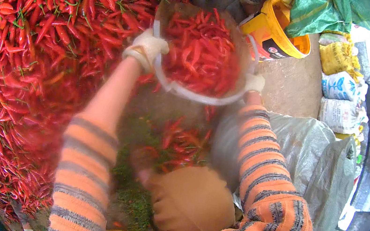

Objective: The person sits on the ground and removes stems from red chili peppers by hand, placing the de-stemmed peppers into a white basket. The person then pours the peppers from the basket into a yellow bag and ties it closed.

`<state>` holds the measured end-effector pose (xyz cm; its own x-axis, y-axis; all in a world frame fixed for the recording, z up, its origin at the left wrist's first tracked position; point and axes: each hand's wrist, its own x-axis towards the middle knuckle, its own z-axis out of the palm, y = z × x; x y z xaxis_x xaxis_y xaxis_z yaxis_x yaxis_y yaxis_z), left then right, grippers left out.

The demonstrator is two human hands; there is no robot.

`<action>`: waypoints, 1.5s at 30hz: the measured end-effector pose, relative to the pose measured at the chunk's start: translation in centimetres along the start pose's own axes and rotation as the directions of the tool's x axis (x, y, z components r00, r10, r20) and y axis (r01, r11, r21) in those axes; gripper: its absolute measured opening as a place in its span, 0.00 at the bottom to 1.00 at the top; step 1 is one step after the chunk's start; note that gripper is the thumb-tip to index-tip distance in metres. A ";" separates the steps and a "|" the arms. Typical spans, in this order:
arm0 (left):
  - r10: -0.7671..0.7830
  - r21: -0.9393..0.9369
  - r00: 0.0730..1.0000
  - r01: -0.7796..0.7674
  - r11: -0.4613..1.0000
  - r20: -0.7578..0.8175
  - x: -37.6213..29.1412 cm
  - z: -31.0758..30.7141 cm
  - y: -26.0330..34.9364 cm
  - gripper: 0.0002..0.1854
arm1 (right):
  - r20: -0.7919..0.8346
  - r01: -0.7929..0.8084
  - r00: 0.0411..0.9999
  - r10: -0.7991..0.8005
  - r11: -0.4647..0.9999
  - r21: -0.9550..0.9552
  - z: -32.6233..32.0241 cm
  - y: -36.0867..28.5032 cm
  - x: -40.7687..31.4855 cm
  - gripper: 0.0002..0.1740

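Observation:
Both of my hands wear off-white gloves and hold a wide round container with a pale rim [201, 99] from opposite sides. My left hand [146, 48] grips the rim at its left, beside a large heap of red chili peppers [59, 23]. At the right side, my right hand [255, 83] is closed at the rim, its fingers partly hidden and blurred. Red chilies [200, 57] fill much of the container, which is tilted so that its contents face me. Whether it is a basket or a basin, I cannot tell. Loose chilies [181, 140] lie on the ground below it.
A yellow-orange bucket [275, 30] stands at the upper right under green woven plastic [330, 15]. Several packed sacks [339, 116] line the right side. Grey-green plastic sacking [307, 150] bulges beside my right arm. A bent knee in tan cloth [194, 202] is close below.

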<state>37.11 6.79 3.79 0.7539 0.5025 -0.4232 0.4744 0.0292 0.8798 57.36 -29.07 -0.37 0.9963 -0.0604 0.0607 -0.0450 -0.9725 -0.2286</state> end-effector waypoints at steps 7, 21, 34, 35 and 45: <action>0.107 0.234 0.988 -0.080 0.969 -0.107 -10.8 0.6 -0.9 0.33 | -0.047 -0.173 0.979 0.200 0.924 0.341 2.2 5.1 -3.8 0.28; 0.533 0.734 0.832 -0.264 0.626 -0.155 -26.3 -13.6 6.8 0.19 | 0.315 -0.077 0.846 -0.431 0.486 0.871 -6.1 -4.6 -9.4 0.22; 0.858 0.898 0.266 0.130 0.420 -0.440 -55.3 -19.1 9.3 0.10 | 0.086 0.115 0.573 -0.815 0.184 0.976 -26.9 -23.4 -23.5 0.31; 0.841 0.870 0.223 0.136 0.474 -0.493 -58.0 -19.1 9.0 0.10 | 0.039 0.165 0.536 -0.843 0.150 0.975 -28.1 -24.0 -25.2 0.31; 0.157 0.192 -0.131 -0.329 0.925 -0.979 -81.4 -9.9 6.9 0.15 | 0.023 0.138 0.127 -0.992 0.041 0.990 -35.1 -25.1 -42.1 0.29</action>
<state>-25.48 -25.31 46.43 -0.4695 0.7843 0.4055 0.2780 -0.3045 0.9110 13.98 -10.03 36.89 0.1730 0.9619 0.2119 0.2081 0.1745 -0.9624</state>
